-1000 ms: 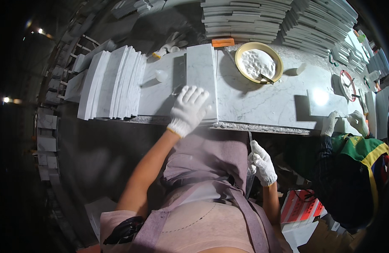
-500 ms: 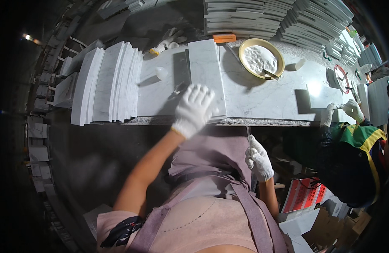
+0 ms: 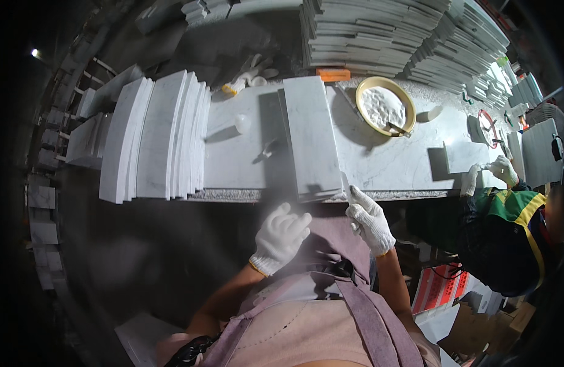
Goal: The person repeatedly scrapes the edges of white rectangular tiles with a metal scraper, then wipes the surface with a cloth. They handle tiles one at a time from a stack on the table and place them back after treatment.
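Observation:
My left hand (image 3: 280,238), in a white knit glove, hovers in front of the bench edge with its fingers loosely spread and nothing in them. Closed in my gloved right hand (image 3: 372,221) is a thin, narrow-bladed knife (image 3: 346,185); its handle is hidden by the fingers. The blade points up beside the near right corner of a long white marble tile (image 3: 310,134). That tile lies lengthwise away from me, on top of another piece. A yellow bowl (image 3: 359,113) of white paste, with a dark tool leaning in it, stands to the right behind the tile.
A row of marble tiles (image 3: 162,134) leans at the left. A small white cup (image 3: 242,124), spare gloves (image 3: 252,74) and an orange block (image 3: 333,74) are on the bench (image 3: 386,171). Tile stacks (image 3: 373,37) rise behind. At the right, a co-worker's gloved hands (image 3: 502,169) touch a tile.
My left hand has drawn back from above the tile toward my body. My right hand has risen slightly with the knife, whose blade now shows beside the tile's corner.

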`<state>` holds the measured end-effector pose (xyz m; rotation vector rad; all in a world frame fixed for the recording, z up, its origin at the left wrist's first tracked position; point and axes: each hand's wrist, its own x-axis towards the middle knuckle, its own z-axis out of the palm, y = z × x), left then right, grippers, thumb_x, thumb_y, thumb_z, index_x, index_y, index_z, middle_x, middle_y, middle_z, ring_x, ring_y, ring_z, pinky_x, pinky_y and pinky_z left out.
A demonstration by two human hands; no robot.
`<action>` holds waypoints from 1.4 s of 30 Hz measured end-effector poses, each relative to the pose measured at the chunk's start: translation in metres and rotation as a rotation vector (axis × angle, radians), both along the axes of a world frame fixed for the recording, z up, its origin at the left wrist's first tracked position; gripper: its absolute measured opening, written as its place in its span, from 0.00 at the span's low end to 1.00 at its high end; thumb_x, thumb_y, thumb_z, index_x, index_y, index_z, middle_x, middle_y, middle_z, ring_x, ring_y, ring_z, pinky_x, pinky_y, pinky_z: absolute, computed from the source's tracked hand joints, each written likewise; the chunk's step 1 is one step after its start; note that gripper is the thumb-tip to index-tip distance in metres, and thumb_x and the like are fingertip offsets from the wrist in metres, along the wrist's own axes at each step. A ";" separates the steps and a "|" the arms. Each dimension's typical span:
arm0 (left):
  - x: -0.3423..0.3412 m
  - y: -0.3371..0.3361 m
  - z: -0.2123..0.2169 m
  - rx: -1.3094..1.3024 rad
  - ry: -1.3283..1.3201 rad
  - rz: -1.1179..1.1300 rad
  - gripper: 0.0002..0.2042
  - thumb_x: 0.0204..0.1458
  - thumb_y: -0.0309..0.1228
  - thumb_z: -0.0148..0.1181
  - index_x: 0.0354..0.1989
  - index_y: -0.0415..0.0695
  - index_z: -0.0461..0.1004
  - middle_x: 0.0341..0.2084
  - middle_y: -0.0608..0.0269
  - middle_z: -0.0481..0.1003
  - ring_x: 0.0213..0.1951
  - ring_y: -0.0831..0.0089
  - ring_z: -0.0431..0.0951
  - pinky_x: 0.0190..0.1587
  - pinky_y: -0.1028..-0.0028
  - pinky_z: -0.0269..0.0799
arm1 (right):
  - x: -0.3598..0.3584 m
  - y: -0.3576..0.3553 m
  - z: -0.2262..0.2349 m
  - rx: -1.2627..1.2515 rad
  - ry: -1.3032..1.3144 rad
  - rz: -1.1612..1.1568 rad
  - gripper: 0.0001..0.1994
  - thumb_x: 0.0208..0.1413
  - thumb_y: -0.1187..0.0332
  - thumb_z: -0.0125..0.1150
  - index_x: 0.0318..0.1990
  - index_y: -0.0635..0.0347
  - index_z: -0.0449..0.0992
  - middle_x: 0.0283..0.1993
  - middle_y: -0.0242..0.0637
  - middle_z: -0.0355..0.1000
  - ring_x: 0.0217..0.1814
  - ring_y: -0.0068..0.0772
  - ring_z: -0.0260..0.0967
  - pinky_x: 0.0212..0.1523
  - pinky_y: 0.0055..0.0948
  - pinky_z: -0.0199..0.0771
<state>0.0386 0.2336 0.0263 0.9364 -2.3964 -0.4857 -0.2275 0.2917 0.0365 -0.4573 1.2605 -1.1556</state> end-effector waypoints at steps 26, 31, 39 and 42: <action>-0.009 -0.018 -0.014 0.150 0.072 0.056 0.25 0.59 0.25 0.64 0.66 0.43 0.74 0.30 0.57 0.84 0.30 0.54 0.85 0.32 0.58 0.80 | 0.025 -0.003 -0.013 -0.086 0.043 -0.001 0.28 0.71 0.62 0.65 0.74 0.58 0.69 0.40 0.24 0.75 0.33 0.15 0.69 0.32 0.18 0.72; -0.027 -0.019 0.000 -0.127 0.304 0.037 0.26 0.57 0.23 0.62 0.66 0.41 0.73 0.31 0.55 0.84 0.31 0.53 0.85 0.35 0.58 0.81 | 0.024 0.003 -0.020 -0.093 -0.022 -0.021 0.28 0.70 0.63 0.65 0.74 0.58 0.69 0.42 0.25 0.76 0.34 0.15 0.70 0.31 0.19 0.73; -0.021 -0.023 -0.001 0.867 0.436 0.064 0.26 0.76 0.41 0.43 0.68 0.29 0.65 0.32 0.58 0.81 0.30 0.71 0.77 0.22 0.74 0.74 | 0.021 0.006 -0.025 -0.119 -0.082 -0.029 0.28 0.70 0.63 0.66 0.75 0.58 0.68 0.42 0.27 0.76 0.33 0.17 0.71 0.31 0.20 0.75; -0.024 -0.017 -0.005 1.359 0.539 0.285 0.28 0.75 0.44 0.42 0.67 0.27 0.66 0.27 0.61 0.77 0.29 0.76 0.74 0.19 0.76 0.68 | 0.018 0.007 -0.029 -0.136 -0.111 -0.035 0.28 0.70 0.63 0.66 0.75 0.57 0.68 0.42 0.28 0.77 0.33 0.17 0.71 0.31 0.20 0.75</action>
